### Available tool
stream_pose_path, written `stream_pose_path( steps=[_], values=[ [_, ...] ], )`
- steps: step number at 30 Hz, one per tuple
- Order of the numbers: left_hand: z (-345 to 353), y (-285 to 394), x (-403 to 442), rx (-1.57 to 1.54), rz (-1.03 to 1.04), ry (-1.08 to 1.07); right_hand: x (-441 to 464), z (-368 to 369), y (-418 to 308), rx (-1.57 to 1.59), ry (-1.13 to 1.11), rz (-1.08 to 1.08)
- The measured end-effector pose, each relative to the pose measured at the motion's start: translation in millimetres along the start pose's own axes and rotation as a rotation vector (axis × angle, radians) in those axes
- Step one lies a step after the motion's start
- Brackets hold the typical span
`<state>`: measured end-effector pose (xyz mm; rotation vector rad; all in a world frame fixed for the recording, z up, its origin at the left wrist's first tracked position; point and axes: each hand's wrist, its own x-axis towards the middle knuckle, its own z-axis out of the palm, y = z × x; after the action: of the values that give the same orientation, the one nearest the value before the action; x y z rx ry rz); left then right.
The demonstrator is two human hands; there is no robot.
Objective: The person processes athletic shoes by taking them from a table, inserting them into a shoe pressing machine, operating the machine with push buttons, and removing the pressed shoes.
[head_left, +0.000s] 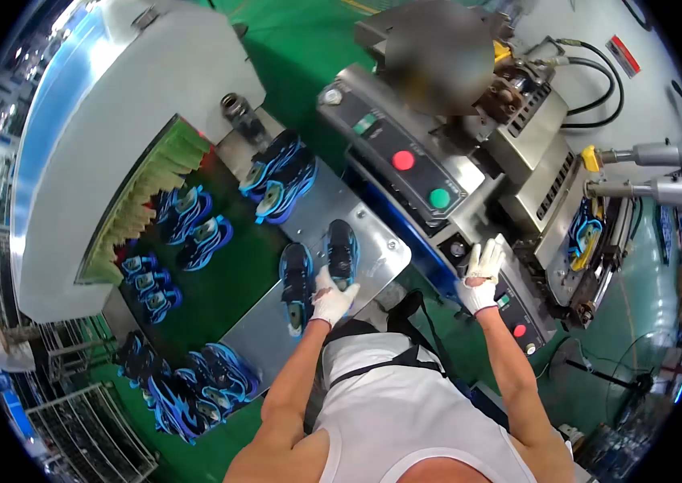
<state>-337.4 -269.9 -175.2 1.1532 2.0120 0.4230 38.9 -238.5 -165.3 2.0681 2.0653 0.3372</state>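
My left hand, in a white glove, rests at the lower end of a black and blue shoe on the metal table; whether its fingers grip the shoe is hidden. Just left of it lies a second shoe, its heel end toward me. My right hand, gloved too, has its fingers stretched out over the edge of the machine's control panel, beside a black knob. Nothing shows in that hand.
Shoes stand on the green conveyor under a fringed curtain. More shoes sit at the table's back, others at its lower left. A machine on the right holds a blue shoe.
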Motion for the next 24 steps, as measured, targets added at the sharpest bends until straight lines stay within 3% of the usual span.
stream_pose_path(
  steps=[2, 3, 4, 7, 9, 10, 11, 13, 14, 16, 17, 18, 19, 21, 22, 23, 24],
  values=[
    [-24, -30, -8, -0.142, 0.301, 0.007, 1, 39, 11, -0.038, 0.112, -0.046],
    [-37, -38, -18, -0.408, 0.35, 0.045, 12, -43, -14, 0.133, -0.226, 0.125],
    [-60, -42, -31, -0.334, 0.474, 0.166, 13, -64, -30, 0.188, -0.255, 0.173],
    [-93, -63, -53, -0.177, 0.302, 0.413, 0, -89, -91, 0.666, -0.373, 0.026],
    [-80, -90, -39, -0.163, 0.08, 0.27, 3, -125, -174, 0.972, -0.627, 0.048],
    [-68, -104, -28, -0.161, 0.006, 0.169, -6, -104, -214, 0.743, -0.63, 0.027],
    [-46, -114, -19, 0.011, -0.014, 0.207, -14, -85, -254, 0.514, -0.638, 0.004],
    [-45, -115, -7, -0.109, -0.025, 0.148, -16, -29, -320, 0.532, -0.752, -0.047],
    [-44, -122, -1, -0.109, -0.005, 0.12, -18, -25, -333, 0.663, -0.689, 0.237],
    [-46, -131, 7, -0.001, 0.117, 0.172, -16, -34, -339, 0.693, -0.572, 0.298],
    [-56, -130, 9, -0.098, 0.016, 0.075, -29, 24, -339, 0.529, -0.475, 0.155],
    [-66, -124, 13, -0.184, -0.081, -0.029, -26, 3, -324, 0.69, -0.516, 0.23],
    [-89, -106, 20, -0.013, -0.192, -0.188, -23, -20, -310, 0.853, -0.549, 0.316],
    [-86, -117, 32, 0.011, -0.214, -0.079, -19, -67, -280, 1.121, -0.663, 0.56],
    [-98, -113, 39, -0.088, -0.162, -0.17, -24, -85, -266, 1.247, -0.741, 0.709],
    [-97, -111, 41, -0.101, -0.085, -0.098, -36, -107, -251, 1.399, -0.668, 0.698],
    [-106, -78, 31, -0.072, -0.028, -0.095, -51, -109, -236, 1.367, -0.729, 0.767]
  ],
)
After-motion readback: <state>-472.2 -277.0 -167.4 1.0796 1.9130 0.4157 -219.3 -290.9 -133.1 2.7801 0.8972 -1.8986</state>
